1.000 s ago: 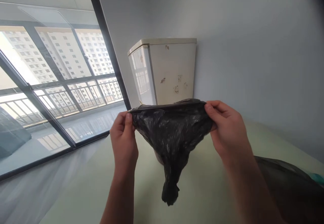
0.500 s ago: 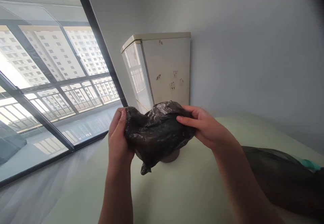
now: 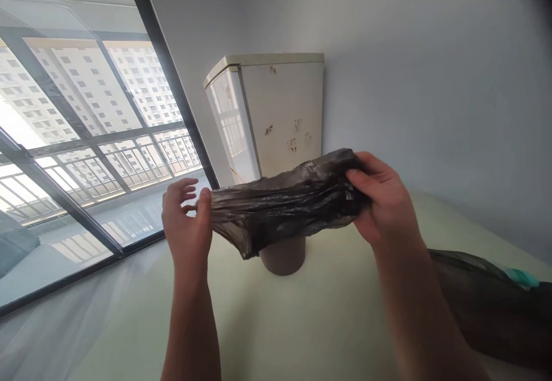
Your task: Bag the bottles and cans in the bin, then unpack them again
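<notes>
A black plastic bag (image 3: pixel 293 203) is stretched sideways between my hands, creased lengthwise and thin enough at its left part to let light through. My left hand (image 3: pixel 188 214) pinches the bag's left end with the thumb in front, while some of its fingers stick out. On the other side my right hand (image 3: pixel 382 194) is closed on the bunched right end, thumb on the near face. Below and behind the bag stands a brown-grey round bin (image 3: pixel 284 257) on the pale green surface (image 3: pixel 310 323); the bag hides its top.
Another dark bag (image 3: pixel 483 300) with a teal item (image 3: pixel 522 277) at it lies at the right, partly behind my right forearm. A worn white fridge (image 3: pixel 287 111) stands against the back wall. Glass sliding doors (image 3: pixel 86 139) fill the left side.
My hands have moved apart, the right one going up and to the right. The bag has gone from a loose bundle to a taut strip, and more of the bin shows.
</notes>
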`<state>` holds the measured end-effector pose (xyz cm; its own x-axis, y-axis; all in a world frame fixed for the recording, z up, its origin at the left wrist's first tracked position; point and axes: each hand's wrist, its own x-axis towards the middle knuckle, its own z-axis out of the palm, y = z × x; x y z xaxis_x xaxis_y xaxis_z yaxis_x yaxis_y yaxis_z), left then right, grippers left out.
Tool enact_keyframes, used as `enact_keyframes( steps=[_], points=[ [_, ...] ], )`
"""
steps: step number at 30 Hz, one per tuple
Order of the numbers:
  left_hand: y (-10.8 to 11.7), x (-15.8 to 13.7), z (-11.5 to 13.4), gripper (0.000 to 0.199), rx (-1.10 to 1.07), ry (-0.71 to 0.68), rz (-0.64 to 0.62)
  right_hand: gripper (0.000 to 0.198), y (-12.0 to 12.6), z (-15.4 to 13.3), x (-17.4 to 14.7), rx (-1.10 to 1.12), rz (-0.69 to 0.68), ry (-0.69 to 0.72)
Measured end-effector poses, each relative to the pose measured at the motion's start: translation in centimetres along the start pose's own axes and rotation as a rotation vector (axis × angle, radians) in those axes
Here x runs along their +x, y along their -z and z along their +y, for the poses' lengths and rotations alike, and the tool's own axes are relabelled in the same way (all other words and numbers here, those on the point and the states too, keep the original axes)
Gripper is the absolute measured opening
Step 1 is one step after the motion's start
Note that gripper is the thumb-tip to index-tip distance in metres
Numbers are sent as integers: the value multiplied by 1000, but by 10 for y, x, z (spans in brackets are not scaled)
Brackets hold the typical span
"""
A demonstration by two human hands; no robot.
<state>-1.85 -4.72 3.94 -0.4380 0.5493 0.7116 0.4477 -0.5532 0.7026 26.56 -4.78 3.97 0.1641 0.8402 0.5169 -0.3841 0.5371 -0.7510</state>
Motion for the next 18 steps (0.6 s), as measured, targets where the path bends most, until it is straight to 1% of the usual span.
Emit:
enact_keyframes(
  steps=[1, 3, 5, 7, 8, 9, 11, 12, 13, 15, 16, 17, 18],
  points=[
    [-2, -3, 6, 13, 19, -34, -66, 17, -2, 2, -2, -23, -34, -16],
    [-7, -11, 19, 22, -99, -41, -334, 20, -5, 5, -6, -59, -141, -50],
    [-10, -20, 30, 35, -266, 15, -624, 18, -9, 7, -10, -72, -266, -62],
    [-12, -27, 37, 51, -353, 84, -840, 16, -11, 8, -13, -77, -361, -65],
    [-13, -29, 39, 49, -354, 101, -923, 16, -12, 7, -14, -77, -393, -76],
    [-12, -30, 40, 38, -337, 97, -990, 18, -12, 5, -14, -79, -418, -100],
    [-10, -29, 40, 10, -315, 43, -1066, 25, -11, -1, -13, -103, -470, -181],
    [-8, -27, 39, 13, -331, 9, -1070, 29, -8, -4, -12, -130, -509, -227],
    [-6, -25, 39, 21, -369, -19, -1047, 31, -6, -8, -10, -170, -571, -269],
    [-1, -23, 37, 30, -482, -14, -957, 24, 2, -16, -5, -272, -753, -315],
    [1, -22, 37, 34, -533, 27, -921, 20, 5, -18, -3, -313, -859, -307],
    [2, -23, 35, 37, -573, 90, -902, 19, 9, -20, -1, -336, -955, -285],
    [4, -24, 34, 40, -607, 162, -898, 23, 12, -20, 0, -339, -1019, -250]
  ],
)
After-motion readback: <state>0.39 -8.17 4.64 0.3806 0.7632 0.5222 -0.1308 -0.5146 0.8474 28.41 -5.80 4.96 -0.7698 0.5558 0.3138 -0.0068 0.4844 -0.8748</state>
